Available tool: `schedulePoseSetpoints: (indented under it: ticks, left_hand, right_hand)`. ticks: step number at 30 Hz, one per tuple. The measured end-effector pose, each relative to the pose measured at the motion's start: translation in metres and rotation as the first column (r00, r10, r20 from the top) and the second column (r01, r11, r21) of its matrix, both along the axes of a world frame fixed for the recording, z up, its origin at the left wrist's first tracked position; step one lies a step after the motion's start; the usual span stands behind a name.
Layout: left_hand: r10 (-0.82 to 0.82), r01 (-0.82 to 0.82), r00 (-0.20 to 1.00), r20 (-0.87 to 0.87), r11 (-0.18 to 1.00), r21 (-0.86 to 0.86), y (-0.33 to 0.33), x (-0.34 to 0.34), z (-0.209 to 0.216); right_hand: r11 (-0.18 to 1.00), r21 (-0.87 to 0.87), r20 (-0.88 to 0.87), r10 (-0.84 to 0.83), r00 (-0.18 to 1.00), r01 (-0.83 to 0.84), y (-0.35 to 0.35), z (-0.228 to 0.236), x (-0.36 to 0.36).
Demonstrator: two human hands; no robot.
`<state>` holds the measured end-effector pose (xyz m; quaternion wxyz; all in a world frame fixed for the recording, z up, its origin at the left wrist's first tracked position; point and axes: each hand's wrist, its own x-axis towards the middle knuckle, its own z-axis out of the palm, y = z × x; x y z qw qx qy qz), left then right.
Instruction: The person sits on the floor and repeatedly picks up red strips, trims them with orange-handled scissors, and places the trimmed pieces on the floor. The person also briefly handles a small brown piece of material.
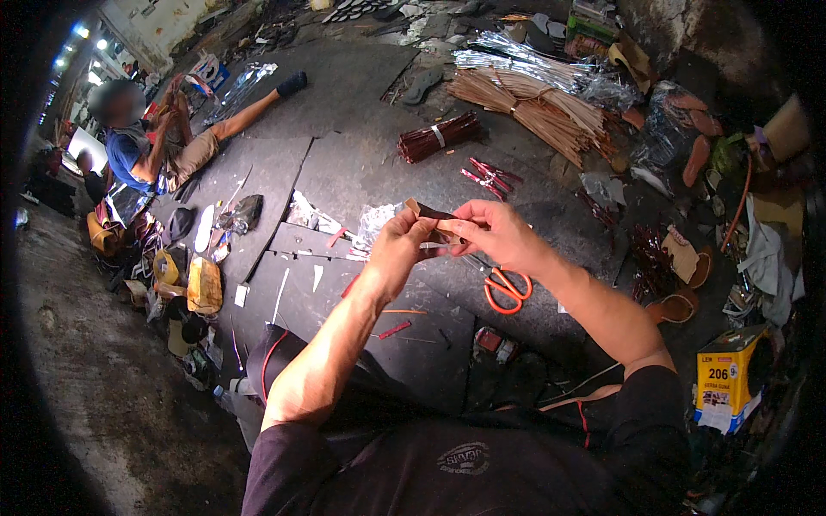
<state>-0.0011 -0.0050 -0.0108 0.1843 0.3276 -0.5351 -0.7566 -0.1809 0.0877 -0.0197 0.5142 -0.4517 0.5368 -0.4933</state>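
Observation:
A small brown strip, perhaps leather, is pinched between both my hands in front of my chest. My left hand has its thumb and fingers closed on one side of it. From the other side, my right hand grips it with the fingers pressed together. Part of the strip is hidden behind my fingers. Just below my right hand, scissors with orange handles lie on the dark floor mat. Beyond my hands is a loose group of dark red strips, and farther off a tied dark red bundle.
Long tan strips and silver strips lie at the far right. A yellow can stands at the near right. Another person sits at the far left, one leg stretched out. A yellow block-like container stands left among clutter.

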Motion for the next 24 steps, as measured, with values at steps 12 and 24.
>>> schedulePoseSetpoints:
  ticks: [12,24]
  left_hand:
    - [0.106,-0.096,0.993,0.051,0.979,-0.179,0.005,-0.009,-0.011]
    - [0.099,-0.101,0.995,-0.027,0.992,-0.070,0.000,-0.006,0.004]
  right_hand:
    - [0.982,-0.177,-0.464,-0.137,0.875,0.060,0.000,-0.012,0.003]
    - [0.994,-0.094,-0.144,-0.067,0.987,0.054,-0.001,-0.007,0.003]
